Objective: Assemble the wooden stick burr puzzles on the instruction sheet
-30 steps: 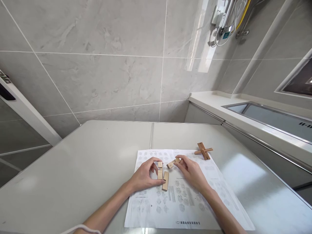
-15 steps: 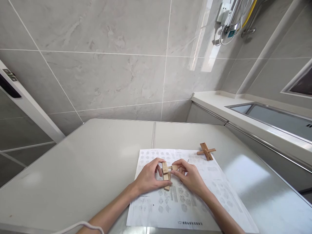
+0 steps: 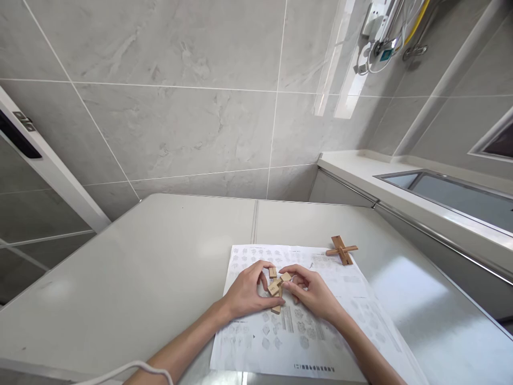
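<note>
Small light wooden puzzle pieces [image 3: 276, 289] are crossed together between my two hands, just above a printed instruction sheet [image 3: 308, 337]. My left hand [image 3: 246, 293] curls around the pieces from the left, thumb under and fingers over them. From the right, my right hand [image 3: 315, 291] pinches one short piece [image 3: 286, 277] with thumb and fingertips, pressed against the others. Both hands rest on the sheet.
A darker assembled wooden cross [image 3: 341, 249] lies at the sheet's far right corner on the grey table [image 3: 140, 262]. A tiled wall rises behind. A counter with a steel sink [image 3: 449, 195] runs along the right. A white cable [image 3: 128, 369] crosses my left forearm.
My right hand brought its short piece left to the pieces in my left hand. The pieces now sit crossed and bunched between both hands.
</note>
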The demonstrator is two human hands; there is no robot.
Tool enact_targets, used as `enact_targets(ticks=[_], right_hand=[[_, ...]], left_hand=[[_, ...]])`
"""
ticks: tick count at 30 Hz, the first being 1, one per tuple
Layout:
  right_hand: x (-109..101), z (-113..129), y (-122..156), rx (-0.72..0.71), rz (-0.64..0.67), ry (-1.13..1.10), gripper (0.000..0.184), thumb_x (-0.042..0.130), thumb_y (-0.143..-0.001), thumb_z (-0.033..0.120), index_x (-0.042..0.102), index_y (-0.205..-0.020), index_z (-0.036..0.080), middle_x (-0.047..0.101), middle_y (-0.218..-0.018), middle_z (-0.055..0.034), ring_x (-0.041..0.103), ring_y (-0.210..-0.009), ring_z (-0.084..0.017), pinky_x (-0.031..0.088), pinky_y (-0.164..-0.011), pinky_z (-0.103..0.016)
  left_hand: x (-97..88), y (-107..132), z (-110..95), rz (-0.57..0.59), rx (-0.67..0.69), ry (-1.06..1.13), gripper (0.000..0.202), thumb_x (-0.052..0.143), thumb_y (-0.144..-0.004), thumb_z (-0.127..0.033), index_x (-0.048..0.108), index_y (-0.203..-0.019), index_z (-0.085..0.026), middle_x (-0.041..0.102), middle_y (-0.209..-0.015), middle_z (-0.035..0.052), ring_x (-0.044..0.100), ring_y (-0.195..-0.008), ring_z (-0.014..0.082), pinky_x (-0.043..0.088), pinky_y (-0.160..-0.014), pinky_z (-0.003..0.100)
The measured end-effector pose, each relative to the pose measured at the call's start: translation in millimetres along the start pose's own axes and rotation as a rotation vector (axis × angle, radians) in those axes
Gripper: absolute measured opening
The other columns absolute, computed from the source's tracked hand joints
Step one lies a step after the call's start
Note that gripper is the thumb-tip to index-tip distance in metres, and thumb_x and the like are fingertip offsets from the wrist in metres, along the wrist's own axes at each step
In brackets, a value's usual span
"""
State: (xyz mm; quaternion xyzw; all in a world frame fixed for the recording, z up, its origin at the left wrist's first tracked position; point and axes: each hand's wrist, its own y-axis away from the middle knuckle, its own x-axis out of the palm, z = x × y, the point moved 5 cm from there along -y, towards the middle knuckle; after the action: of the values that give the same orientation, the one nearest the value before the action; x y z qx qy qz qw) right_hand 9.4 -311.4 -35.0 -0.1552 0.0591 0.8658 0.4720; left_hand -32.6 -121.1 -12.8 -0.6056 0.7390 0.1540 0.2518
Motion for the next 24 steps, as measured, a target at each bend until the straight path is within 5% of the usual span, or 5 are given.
enact_targets(ticks=[10, 17, 24], right_hand=[[-1.0, 1.7, 1.0, 0.027, -0.001, -0.110, 0.041, 0.066, -0.102, 0.059, 0.072, -0.118, 0.022, 0.060, -0.060, 0.0051, 0.061, -0.058, -0.018, 0.047, -0.063, -0.031], [-3.0, 0.4, 0.5, 0.025, -0.047, -0.085, 0.035, 0.076, -0.095, 0.051, 0.073, -0.115, 0.023, 0.066, -0.069, 0.0028, 0.066, -0.066, -0.021, 0.051, -0.068, -0.034], [-3.7, 1.9, 1.5, 0.018, -0.132, 0.011, 0.028, 0.080, -0.089, 0.045, 0.077, -0.108, 0.025, 0.067, -0.072, 0.0015, 0.054, -0.066, -0.019, 0.046, -0.067, -0.033]], left_hand=[[0.4, 0.8, -0.2, 0.009, -0.003, 0.016, 0.066, 0.099, -0.070, -0.044, 0.063, -0.124, -0.028, 0.070, -0.097, -0.0027, 0.065, -0.083, 0.0203, 0.050, -0.077, 0.031], [-1.4, 0.8, -1.5, -0.003, -0.009, 0.013, 0.063, 0.098, -0.070, -0.045, 0.065, -0.121, -0.028, 0.071, -0.098, -0.0022, 0.064, -0.086, 0.0214, 0.047, -0.077, 0.031], [-1.7, 1.2, -4.0, -0.002, -0.020, 0.026, 0.060, 0.096, -0.072, -0.046, 0.065, -0.119, -0.028, 0.071, -0.103, -0.0014, 0.064, -0.087, 0.0211, 0.049, -0.076, 0.031]])
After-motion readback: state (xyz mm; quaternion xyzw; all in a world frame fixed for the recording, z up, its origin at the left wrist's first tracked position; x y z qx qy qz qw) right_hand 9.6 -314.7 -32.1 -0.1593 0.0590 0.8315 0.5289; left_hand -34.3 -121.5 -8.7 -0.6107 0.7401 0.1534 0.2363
